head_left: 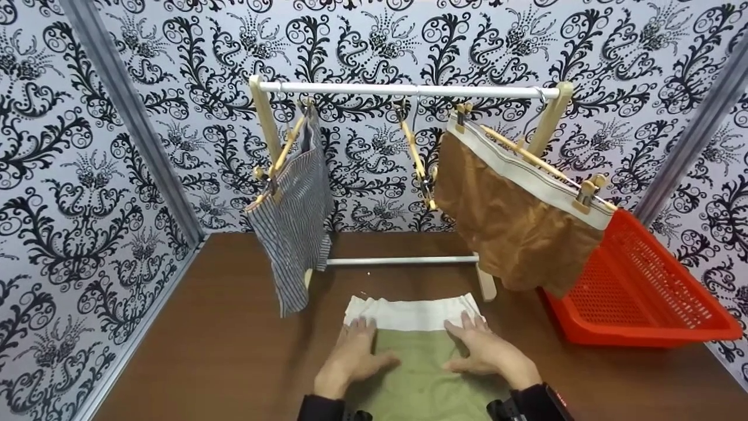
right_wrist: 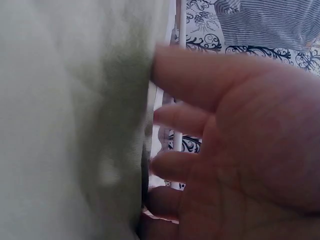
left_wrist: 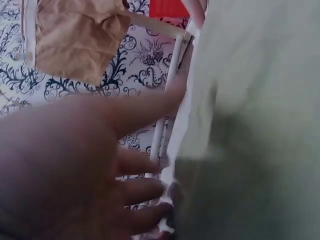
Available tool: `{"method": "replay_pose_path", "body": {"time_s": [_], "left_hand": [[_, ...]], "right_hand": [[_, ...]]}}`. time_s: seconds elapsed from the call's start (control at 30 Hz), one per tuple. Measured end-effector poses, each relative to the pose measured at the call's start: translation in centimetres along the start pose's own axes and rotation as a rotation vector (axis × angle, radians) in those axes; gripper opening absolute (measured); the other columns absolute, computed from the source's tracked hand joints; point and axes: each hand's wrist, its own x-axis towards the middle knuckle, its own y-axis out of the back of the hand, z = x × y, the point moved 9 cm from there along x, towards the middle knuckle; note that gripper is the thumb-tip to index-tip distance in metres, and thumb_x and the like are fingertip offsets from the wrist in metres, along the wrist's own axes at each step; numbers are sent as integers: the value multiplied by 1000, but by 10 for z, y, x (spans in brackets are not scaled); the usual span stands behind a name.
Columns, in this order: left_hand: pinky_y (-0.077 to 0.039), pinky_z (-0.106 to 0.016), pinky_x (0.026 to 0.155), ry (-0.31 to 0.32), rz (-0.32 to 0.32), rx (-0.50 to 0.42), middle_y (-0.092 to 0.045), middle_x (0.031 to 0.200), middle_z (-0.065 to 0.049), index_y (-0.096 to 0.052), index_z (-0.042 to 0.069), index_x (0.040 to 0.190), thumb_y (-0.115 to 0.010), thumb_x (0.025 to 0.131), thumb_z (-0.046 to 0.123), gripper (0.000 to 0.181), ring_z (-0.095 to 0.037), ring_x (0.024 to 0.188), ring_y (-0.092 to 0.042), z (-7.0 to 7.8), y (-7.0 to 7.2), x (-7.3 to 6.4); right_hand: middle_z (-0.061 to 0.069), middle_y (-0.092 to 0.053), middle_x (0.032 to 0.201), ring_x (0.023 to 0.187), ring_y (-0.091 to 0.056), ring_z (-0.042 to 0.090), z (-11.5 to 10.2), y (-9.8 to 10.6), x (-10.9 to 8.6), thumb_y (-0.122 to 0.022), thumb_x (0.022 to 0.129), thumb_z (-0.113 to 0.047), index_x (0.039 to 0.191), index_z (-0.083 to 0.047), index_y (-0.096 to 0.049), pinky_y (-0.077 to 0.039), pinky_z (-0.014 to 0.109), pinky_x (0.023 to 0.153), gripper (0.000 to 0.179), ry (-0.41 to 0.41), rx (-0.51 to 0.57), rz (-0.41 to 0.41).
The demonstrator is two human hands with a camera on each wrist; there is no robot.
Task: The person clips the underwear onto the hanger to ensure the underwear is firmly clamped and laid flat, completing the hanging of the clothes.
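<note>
A light green garment with a broad white waistband (head_left: 409,314) lies flat on the brown table, waistband toward the rack and lower part cut off by the frame. On its left side rests my left hand (head_left: 353,354), fingers spread and their tips at the waistband, thumb pointing inward. My right hand (head_left: 485,351) mirrors it on the right side, fingertips reaching the white band. Both wrist views show the left hand (left_wrist: 115,150) and the right hand (right_wrist: 225,140) with extended fingers against the green cloth (right_wrist: 75,125).
Beyond the garment stands a rack with a white rail (head_left: 350,89). Blue-striped clothing (head_left: 298,204) hangs at left, brown shorts (head_left: 508,216) at right, and a bare wooden clip hanger (head_left: 415,152) between them. A red plastic basket (head_left: 637,336) sits on the table (head_left: 204,339) at right.
</note>
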Motion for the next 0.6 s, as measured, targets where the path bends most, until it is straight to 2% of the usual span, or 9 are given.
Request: {"method": "replay_pose_path", "body": {"time_s": [0.1, 0.27, 0.37, 0.47, 0.53, 0.6], "left_hand": [[-15, -61, 118, 7, -74, 11, -31, 154, -37, -42, -11, 147, -77, 84, 48, 94, -51, 147, -22, 0, -7, 0], [-13, -60, 119, 81, -65, 0, -27, 157, -35, -39, -10, 148, -81, 81, 49, 99, -50, 149, -17, -9, -5, -1], [-14, -62, 118, 90, -61, 2, -27, 155, -38, -41, -12, 147, -79, 84, 47, 93, -52, 148, -17, -10, -3, -1], [-17, -65, 116, 51, -30, -54, -30, 152, -41, -44, -13, 145, -74, 90, 39, 81, -57, 144, -20, -6, 5, -2], [-20, -65, 115, -4, 20, -124, -33, 150, -41, -44, -13, 144, -71, 94, 35, 74, -58, 142, -24, 2, 15, -3], [-25, -63, 114, -74, 84, -218, -39, 149, -38, -44, -13, 144, -68, 97, 31, 68, -55, 141, -31, 11, 28, -3]], "right_hand": [[41, -18, 156, 142, -8, 64, -3, -3, 0, -82, 83, -43, 151, -5, -46, -12, 72, 113, 87, 8, -25, -9], [40, -22, 155, 142, -13, 63, -14, 0, -2, -79, 85, -47, 151, -3, -46, -11, 73, 112, 85, 106, -7, 1], [40, -26, 154, 142, -17, 62, -26, 7, -5, -74, 90, -47, 150, 2, -44, -15, 72, 112, 83, 209, 43, 29], [36, -31, 154, 142, -25, 57, -41, 22, -12, -70, 93, -47, 151, 5, -40, -21, 68, 112, 83, 290, 80, 112], [31, -35, 154, 140, -35, 50, -52, 37, -18, -69, 95, -45, 152, 6, -37, -27, 63, 112, 83, 325, 112, 204], [26, -35, 156, 140, -39, 43, -63, 54, -26, -71, 94, -44, 154, 4, -35, -31, 56, 113, 85, 319, 167, 296]]}}
